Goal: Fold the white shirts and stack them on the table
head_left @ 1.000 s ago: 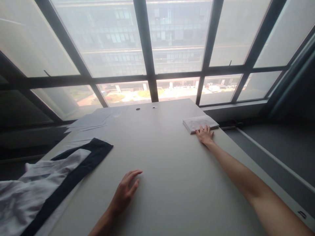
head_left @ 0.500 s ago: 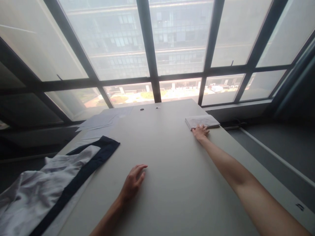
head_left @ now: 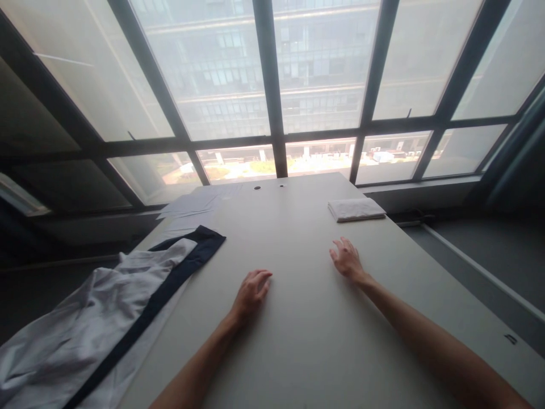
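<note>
My left hand (head_left: 251, 291) rests palm down on the pale table (head_left: 306, 335), fingers loosely spread, holding nothing. My right hand (head_left: 347, 259) hovers low over the table with its fingers apart and empty. A folded white cloth (head_left: 355, 209) lies at the table's far right edge, well beyond my right hand. A crumpled white garment with a dark navy band (head_left: 114, 318) spreads over the table's left side, left of my left hand.
Flat pale sheets (head_left: 191, 205) lie at the table's far left corner. Two small round holes (head_left: 268, 186) sit near the far edge. A large window with dark frames (head_left: 276, 136) rises behind the table. The table's right edge drops to a dark floor.
My right hand has let go of the folded cloth and drawn back toward me. My left hand slid slightly forward on the table. The view shifted a little left.
</note>
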`<action>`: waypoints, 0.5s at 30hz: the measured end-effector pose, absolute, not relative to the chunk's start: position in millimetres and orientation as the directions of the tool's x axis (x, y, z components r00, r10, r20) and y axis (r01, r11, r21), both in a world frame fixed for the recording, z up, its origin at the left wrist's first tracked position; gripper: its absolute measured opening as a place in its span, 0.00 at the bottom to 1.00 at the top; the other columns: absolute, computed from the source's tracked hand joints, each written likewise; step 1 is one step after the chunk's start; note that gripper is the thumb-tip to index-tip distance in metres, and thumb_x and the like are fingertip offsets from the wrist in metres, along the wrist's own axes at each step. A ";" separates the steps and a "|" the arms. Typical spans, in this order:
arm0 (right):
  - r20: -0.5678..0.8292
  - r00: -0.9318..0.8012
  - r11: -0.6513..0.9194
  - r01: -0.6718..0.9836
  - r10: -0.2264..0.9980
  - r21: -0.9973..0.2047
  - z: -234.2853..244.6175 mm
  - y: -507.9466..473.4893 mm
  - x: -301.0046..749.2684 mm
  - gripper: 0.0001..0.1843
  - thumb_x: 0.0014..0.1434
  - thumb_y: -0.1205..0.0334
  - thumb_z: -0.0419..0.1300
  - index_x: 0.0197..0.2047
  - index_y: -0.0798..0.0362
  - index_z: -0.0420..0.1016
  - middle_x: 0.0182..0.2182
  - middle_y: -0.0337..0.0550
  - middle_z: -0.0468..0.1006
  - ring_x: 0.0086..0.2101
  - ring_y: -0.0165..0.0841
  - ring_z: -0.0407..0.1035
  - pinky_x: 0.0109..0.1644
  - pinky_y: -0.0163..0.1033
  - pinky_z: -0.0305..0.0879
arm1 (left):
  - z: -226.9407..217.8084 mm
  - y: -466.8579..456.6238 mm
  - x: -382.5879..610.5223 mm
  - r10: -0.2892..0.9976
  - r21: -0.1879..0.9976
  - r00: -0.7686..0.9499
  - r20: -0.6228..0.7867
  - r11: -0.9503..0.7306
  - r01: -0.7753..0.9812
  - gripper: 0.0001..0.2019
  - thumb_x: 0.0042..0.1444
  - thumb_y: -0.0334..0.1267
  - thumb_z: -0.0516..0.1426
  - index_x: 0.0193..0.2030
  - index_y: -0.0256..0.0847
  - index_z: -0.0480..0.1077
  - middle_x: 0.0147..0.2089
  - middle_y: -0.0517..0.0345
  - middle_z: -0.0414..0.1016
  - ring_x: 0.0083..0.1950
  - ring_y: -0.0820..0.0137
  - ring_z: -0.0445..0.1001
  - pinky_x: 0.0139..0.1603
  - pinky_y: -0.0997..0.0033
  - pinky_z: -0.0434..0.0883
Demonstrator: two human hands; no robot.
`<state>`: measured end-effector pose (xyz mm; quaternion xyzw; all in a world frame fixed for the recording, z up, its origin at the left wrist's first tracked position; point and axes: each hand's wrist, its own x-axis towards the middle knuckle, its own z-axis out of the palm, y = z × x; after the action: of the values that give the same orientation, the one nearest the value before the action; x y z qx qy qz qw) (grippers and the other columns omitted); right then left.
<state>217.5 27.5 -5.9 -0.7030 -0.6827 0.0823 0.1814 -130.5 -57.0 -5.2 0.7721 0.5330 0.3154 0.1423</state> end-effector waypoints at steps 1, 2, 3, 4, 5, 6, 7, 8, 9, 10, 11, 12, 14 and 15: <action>0.140 0.024 0.032 0.922 0.990 -0.387 -6.2 16.1 212.0 0.27 0.70 0.53 0.48 0.67 0.54 0.67 0.71 0.57 0.58 0.69 0.45 0.50 0.70 0.53 0.48 | -5.1 -57.4 -129.9 0.910 0.547 0.242 0.338 -0.399 0.736 0.14 0.63 0.37 0.54 0.51 0.43 0.77 0.53 0.51 0.78 0.57 0.59 0.73 0.61 0.53 0.70; 0.145 -0.004 0.063 0.914 0.989 -0.401 -6.2 5.5 206.4 0.26 0.70 0.53 0.49 0.66 0.54 0.67 0.70 0.58 0.58 0.69 0.45 0.51 0.70 0.53 0.48 | -4.8 -57.8 -129.4 0.907 0.539 0.250 0.339 -0.405 0.739 0.14 0.63 0.37 0.54 0.52 0.43 0.76 0.53 0.51 0.78 0.57 0.60 0.73 0.61 0.53 0.70; 0.147 -0.031 0.090 0.908 0.989 -0.410 -5.9 -4.2 200.8 0.26 0.70 0.54 0.49 0.66 0.54 0.67 0.70 0.57 0.58 0.69 0.45 0.50 0.70 0.53 0.48 | -4.3 -58.2 -128.8 0.905 0.532 0.256 0.341 -0.410 0.741 0.14 0.64 0.36 0.54 0.52 0.42 0.76 0.53 0.51 0.78 0.57 0.60 0.73 0.62 0.53 0.69; 0.151 -0.060 0.118 0.902 0.987 -0.415 -5.5 -12.9 195.3 0.26 0.69 0.54 0.50 0.66 0.54 0.67 0.70 0.57 0.59 0.69 0.45 0.50 0.70 0.54 0.47 | -3.7 -58.6 -128.3 0.903 0.526 0.260 0.343 -0.414 0.743 0.14 0.64 0.36 0.54 0.52 0.42 0.76 0.53 0.51 0.78 0.57 0.60 0.73 0.62 0.53 0.69; 0.156 -0.088 0.147 0.897 0.984 -0.417 -5.2 -20.6 190.0 0.26 0.69 0.54 0.50 0.66 0.54 0.67 0.70 0.57 0.59 0.69 0.45 0.50 0.71 0.54 0.47 | -3.0 -59.0 -127.7 0.901 0.520 0.263 0.345 -0.417 0.745 0.13 0.64 0.36 0.54 0.52 0.42 0.76 0.53 0.50 0.78 0.56 0.60 0.73 0.62 0.53 0.69; 0.164 -0.116 0.175 0.893 0.980 -0.416 -5.0 -27.2 185.0 0.26 0.69 0.54 0.50 0.66 0.54 0.67 0.70 0.57 0.58 0.69 0.45 0.50 0.71 0.54 0.47 | -2.3 -59.5 -127.2 0.900 0.516 0.263 0.348 -0.418 0.747 0.13 0.64 0.36 0.54 0.52 0.42 0.76 0.53 0.50 0.78 0.56 0.60 0.73 0.62 0.52 0.70; 0.174 -0.141 0.202 0.889 0.975 -0.412 -5.0 -32.7 180.5 0.26 0.69 0.54 0.51 0.67 0.54 0.67 0.70 0.57 0.58 0.70 0.45 0.50 0.71 0.54 0.47 | -1.8 -60.0 -126.7 0.899 0.512 0.263 0.350 -0.419 0.750 0.13 0.64 0.36 0.54 0.51 0.42 0.76 0.52 0.50 0.78 0.56 0.60 0.73 0.61 0.52 0.70; 0.185 -0.166 0.229 0.885 0.969 -0.405 -5.4 -37.1 176.7 0.27 0.69 0.54 0.51 0.68 0.54 0.66 0.71 0.57 0.58 0.70 0.45 0.50 0.71 0.54 0.47 | -1.5 -60.4 -126.4 0.898 0.509 0.263 0.352 -0.420 0.752 0.13 0.64 0.37 0.54 0.51 0.42 0.77 0.52 0.50 0.78 0.56 0.60 0.73 0.61 0.52 0.70; 0.191 -0.190 0.253 0.883 0.963 -0.396 -6.1 -40.4 173.8 0.28 0.69 0.54 0.51 0.69 0.54 0.64 0.71 0.57 0.57 0.70 0.45 0.49 0.71 0.54 0.46 | -1.5 -60.8 -126.2 0.898 0.506 0.263 0.353 -0.420 0.754 0.13 0.64 0.37 0.54 0.51 0.42 0.77 0.52 0.50 0.78 0.56 0.60 0.73 0.61 0.52 0.70; 0.192 -0.211 0.272 0.881 0.958 -0.387 -7.0 -42.6 171.8 0.29 0.69 0.54 0.51 0.70 0.53 0.63 0.71 0.56 0.56 0.70 0.45 0.48 0.72 0.54 0.45 | -1.7 -61.1 -126.2 0.897 0.503 0.265 0.354 -0.421 0.754 0.13 0.64 0.37 0.54 0.51 0.42 0.77 0.52 0.50 0.78 0.56 0.60 0.73 0.61 0.53 0.70; 0.187 -0.229 0.286 0.880 0.955 -0.380 -8.0 -43.8 170.8 0.30 0.69 0.54 0.51 0.71 0.53 0.61 0.72 0.56 0.55 0.71 0.46 0.47 0.72 0.55 0.44 | -2.1 -61.2 -126.3 0.896 0.502 0.266 0.356 -0.423 0.754 0.13 0.65 0.37 0.54 0.51 0.42 0.77 0.52 0.50 0.78 0.56 0.60 0.73 0.61 0.53 0.70; 0.176 -0.243 0.293 0.879 0.954 -0.376 -8.9 -44.3 170.7 0.31 0.69 0.54 0.51 0.72 0.53 0.60 0.72 0.56 0.55 0.71 0.46 0.46 0.72 0.56 0.43 | -2.5 -61.3 -126.5 0.895 0.502 0.267 0.358 -0.426 0.753 0.13 0.64 0.37 0.54 0.51 0.43 0.77 0.52 0.50 0.77 0.56 0.60 0.73 0.61 0.53 0.70; 0.142 -0.267 0.301 0.878 0.953 -0.371 -10.3 -43.5 172.5 0.31 0.69 0.53 0.50 0.72 0.53 0.60 0.72 0.56 0.55 0.71 0.47 0.47 0.73 0.57 0.41 | -3.3 -61.1 -127.0 0.895 0.504 0.267 0.357 -0.426 0.751 0.13 0.64 0.36 0.54 0.51 0.43 0.77 0.53 0.50 0.77 0.56 0.60 0.73 0.61 0.54 0.70; 0.127 -0.277 0.305 0.878 0.952 -0.368 -10.7 -42.7 173.8 0.30 0.69 0.53 0.51 0.71 0.53 0.62 0.72 0.56 0.56 0.71 0.47 0.47 0.73 0.57 0.41 | -3.4 -60.9 -127.2 0.897 0.506 0.266 0.354 -0.422 0.752 0.13 0.63 0.35 0.54 0.51 0.43 0.77 0.53 0.51 0.77 0.56 0.59 0.73 0.61 0.54 0.70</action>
<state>173.8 -42.7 -10.7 -0.5786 -0.7910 0.1132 0.1632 -127.2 -60.9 -3.4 0.7866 0.5241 0.3041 0.1187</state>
